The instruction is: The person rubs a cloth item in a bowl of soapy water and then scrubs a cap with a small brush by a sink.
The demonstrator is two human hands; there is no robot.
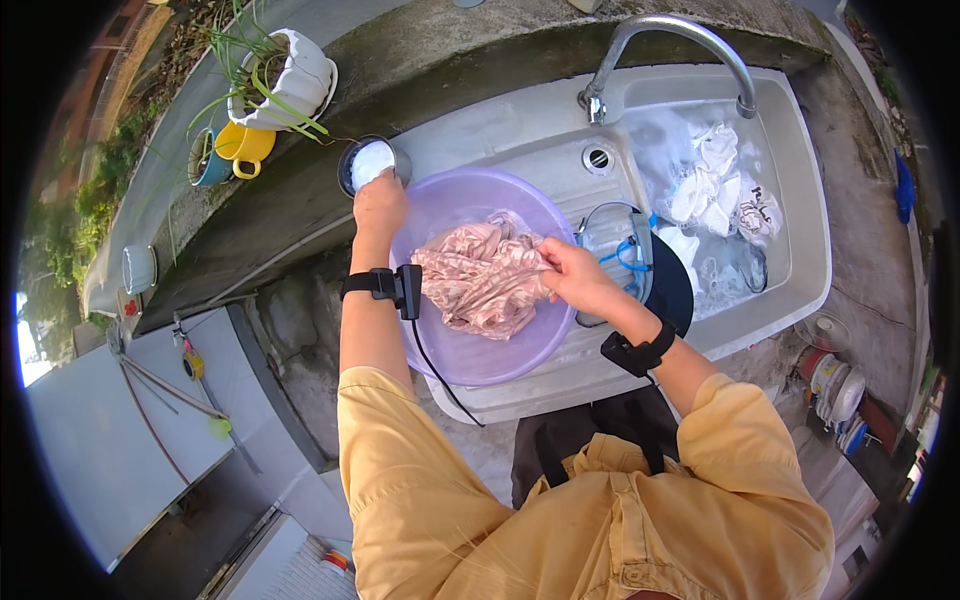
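A light purple basin [545, 200] rests on the sink's ridged drainboard. In it lies a crumpled, wet-looking pink patterned cloth [470, 290]. At the cloth's right side, my right hand [580, 278] pinches a fold of it. My left hand [380, 205] is closed at the near rim of a dark round container [403, 163], just beyond the basin's upper left edge. Something white and rounded [373, 158] shows in the container, right at my left fingertips. Whether those fingers grip it or the rim is hidden.
The sink [808, 230] on the right holds sudsy water and white garments [715, 190] under a curved metal faucet [690, 30]. A dark round item [672, 285] and a clear container with blue parts [615, 240] sit between. Potted plants [285, 85] and a yellow cup [243, 145] line the left ledge.
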